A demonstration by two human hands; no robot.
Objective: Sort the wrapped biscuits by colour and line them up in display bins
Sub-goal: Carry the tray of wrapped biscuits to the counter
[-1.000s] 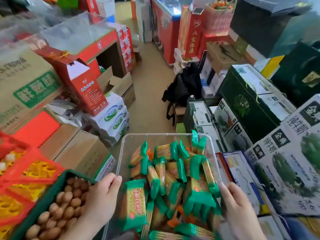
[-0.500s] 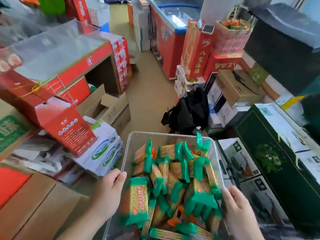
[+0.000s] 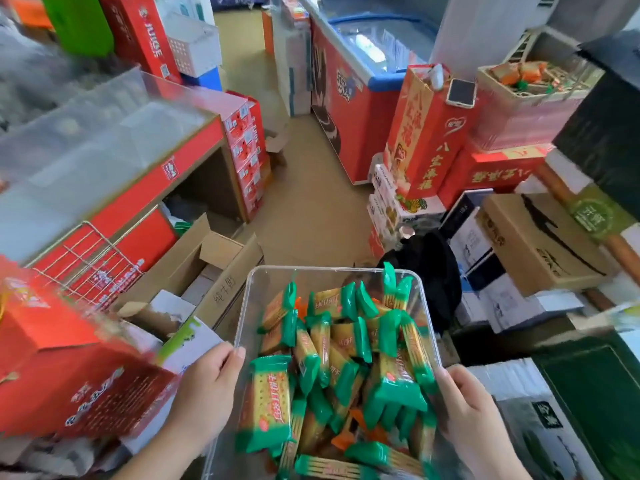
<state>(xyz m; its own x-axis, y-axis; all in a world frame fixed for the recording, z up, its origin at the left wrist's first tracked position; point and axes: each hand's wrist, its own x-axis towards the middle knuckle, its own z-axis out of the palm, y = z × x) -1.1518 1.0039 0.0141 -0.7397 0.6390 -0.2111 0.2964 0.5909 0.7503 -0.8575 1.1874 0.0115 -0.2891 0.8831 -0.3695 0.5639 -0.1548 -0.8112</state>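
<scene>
You held the clear bin point(image 3: 332, 273) between both hands at the six o'clock edge of the view, in a shop aisle crowded with cartons. Your left hand point(image 3: 207, 386) clasped the bin's wall at nine o'clock, thumb lying by the rim. Your right hand point(image 3: 467, 407) clasped the wall at three o'clock, thumb at the rim.

The green-wrapped biscuits point(image 3: 268, 403) lay heaped loose inside the bin, between the two hands and touching neither (the plastic wall stood between). A few orange-wrapped biscuits point(image 3: 343, 439) showed under the green ones toward the bin's six o'clock end. Red print ran along the wrappers, too blurred to read.

At eleven o'clock of the view a tall red box point(image 3: 145, 36) read "JUICE", as did a stack of red cases point(image 3: 246, 147) beyond the counter. At one o'clock a red carton point(image 3: 426, 143) bore the yellow characters "八宝", with a phone point(image 3: 460, 92) lying on top. Just beside it, at two o'clock, a container point(image 3: 519, 116) held orange packs. A black bag point(image 3: 433, 271) sat just beyond the clear bin's far corner.
</scene>
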